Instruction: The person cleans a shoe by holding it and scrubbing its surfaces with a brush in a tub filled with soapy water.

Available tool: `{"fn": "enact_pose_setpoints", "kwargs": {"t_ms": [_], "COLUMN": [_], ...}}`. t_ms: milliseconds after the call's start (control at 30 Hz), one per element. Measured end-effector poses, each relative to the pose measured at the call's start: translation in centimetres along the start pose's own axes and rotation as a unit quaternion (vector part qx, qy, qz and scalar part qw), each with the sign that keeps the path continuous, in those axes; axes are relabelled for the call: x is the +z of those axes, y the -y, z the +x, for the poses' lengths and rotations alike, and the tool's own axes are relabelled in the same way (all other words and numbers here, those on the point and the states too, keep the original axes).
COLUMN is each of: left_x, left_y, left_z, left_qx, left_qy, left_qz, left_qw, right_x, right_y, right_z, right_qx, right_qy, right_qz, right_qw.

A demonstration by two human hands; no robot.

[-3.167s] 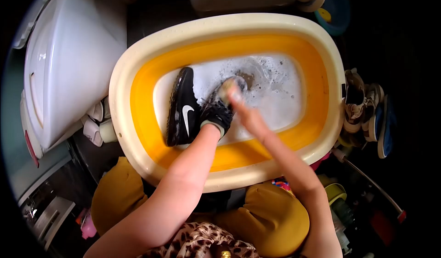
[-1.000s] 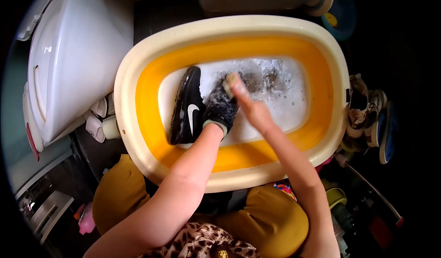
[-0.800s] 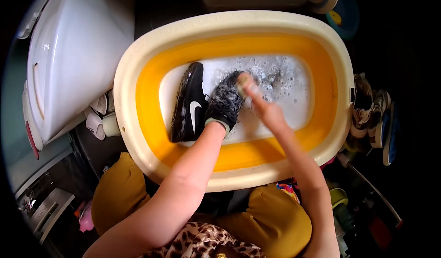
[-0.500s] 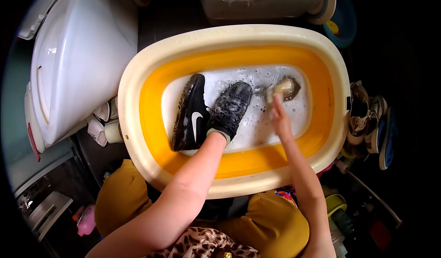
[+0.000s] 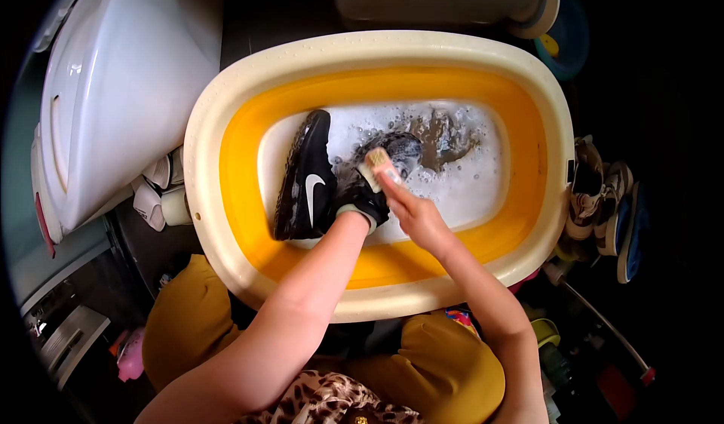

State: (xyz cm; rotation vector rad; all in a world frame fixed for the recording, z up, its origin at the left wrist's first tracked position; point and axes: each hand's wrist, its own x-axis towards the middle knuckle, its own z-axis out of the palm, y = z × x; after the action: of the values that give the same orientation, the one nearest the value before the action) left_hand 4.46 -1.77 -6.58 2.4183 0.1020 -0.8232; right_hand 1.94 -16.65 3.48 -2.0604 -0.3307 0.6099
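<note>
My left hand (image 5: 354, 220) reaches into the opening of a wet black sneaker (image 5: 358, 198), holding it from inside; the fingers are hidden. White suds cover the upper of this shoe. Fingers wrapped round it, my right hand (image 5: 418, 216) grips a scrub brush (image 5: 379, 160) with pale bristles, lying against the sneaker's upper. To the left, a second black sneaker (image 5: 298, 190) with a white swoosh rests on its side in the basin. Both shoes are inside a cream and orange plastic basin (image 5: 528, 160) holding foamy water (image 5: 467, 190).
A white fixture (image 5: 136, 84) stands left of the basin, with pale shoes (image 5: 154, 194) beneath its edge. Several shoes (image 5: 599, 201) sit to the right. A blue tub (image 5: 569, 39) is at the upper right. A pink bottle (image 5: 131, 354) lies at the lower left.
My right hand has brought the brush from the suds at the right leftward onto the sneaker. A gap in the foam shows brownish water where the brush was. My left hand stays in the shoe.
</note>
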Motion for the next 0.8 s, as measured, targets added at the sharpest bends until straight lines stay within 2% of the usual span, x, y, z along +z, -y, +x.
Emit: {"fn": "enact_pose_setpoints", "kwargs": {"t_ms": [33, 67, 100, 133, 167, 200, 267, 300, 333, 400, 433, 467, 500, 600, 667, 733, 767, 800], "left_x": [-0.3, -0.7, -3.7, -4.9, -4.3, -3.3, -1.7, -1.7, -1.6, -1.4, -1.4, -1.3, -1.3, -1.4, -1.0, -0.9, -0.8, -0.7], "left_y": [-0.5, -1.1, -3.9, -5.4, -5.5, -4.9, -3.7, -3.6, -3.5, -3.7, -3.8, -4.0, -3.9, -3.9, -3.9, -4.0, -4.0, -3.9], "left_z": [-1.8, -3.7, -4.3, -4.4, -4.2, -4.2, -3.9, -4.1, -4.2, -4.4, -4.5, -4.5, -4.4, -4.5, -4.6, -4.6, -4.5, -4.4], "left_qx": [0.040, 0.075, 0.126, 0.175, 0.184, 0.153, 0.099, 0.092, 0.090, 0.096, 0.096, 0.095, 0.092, 0.089, 0.088, 0.084, 0.080, 0.075], "left_qy": [-0.021, -0.048, -0.081, -0.115, -0.102, -0.093, -0.076, -0.071, -0.069, -0.074, -0.075, -0.075, -0.076, -0.067, -0.061, -0.056, -0.054, -0.050], "left_qz": [0.090, 0.176, 0.039, -0.100, -0.148, -0.112, -0.052, -0.045, -0.040, -0.035, -0.038, -0.039, -0.038, -0.032, -0.031, -0.037, -0.037, -0.037], "left_qw": [0.995, 0.980, 0.988, 0.973, 0.966, 0.977, 0.991, 0.992, 0.993, 0.992, 0.992, 0.992, 0.992, 0.993, 0.994, 0.994, 0.995, 0.995], "right_x": [-0.4, -2.2, -3.5, -4.4, -5.1, -4.4, -1.3, -1.1, -1.6, -3.9, -4.0, -6.6, -5.1, -1.4, -2.1, -3.4, -4.3, -5.2], "right_y": [-0.5, -0.4, -2.1, -3.3, -2.7, -2.4, -0.8, 2.2, 1.6, -1.8, -5.4, -1.7, -2.4, 2.5, 2.9, -0.8, -1.9, -0.3], "right_z": [-0.6, -0.7, -0.1, 0.4, 0.6, -0.3, -3.8, -4.4, -4.2, -3.0, -2.4, -1.2, -2.0, -5.1, -4.9, -3.4, -2.5, -1.7], "right_qx": [-0.013, 0.112, 0.140, 0.165, 0.204, 0.204, -0.013, -0.040, -0.039, 0.126, 0.046, 0.237, 0.161, 0.065, 0.091, 0.090, 0.145, 0.183], "right_qy": [0.006, 0.060, 0.011, -0.041, -0.062, -0.063, 0.008, 0.009, 0.008, 0.036, -0.079, -0.016, -0.020, 0.071, 0.109, 0.002, -0.014, -0.007], "right_qz": [0.012, -0.009, -0.022, -0.037, 0.053, 0.052, -0.009, -0.054, -0.051, -0.124, -0.044, -0.030, 0.027, -0.075, -0.074, -0.048, -0.069, -0.034], "right_qw": [1.000, 0.992, 0.990, 0.985, 0.976, 0.975, 1.000, 0.998, 0.998, 0.984, 0.995, 0.971, 0.986, 0.993, 0.987, 0.995, 0.987, 0.982]}}
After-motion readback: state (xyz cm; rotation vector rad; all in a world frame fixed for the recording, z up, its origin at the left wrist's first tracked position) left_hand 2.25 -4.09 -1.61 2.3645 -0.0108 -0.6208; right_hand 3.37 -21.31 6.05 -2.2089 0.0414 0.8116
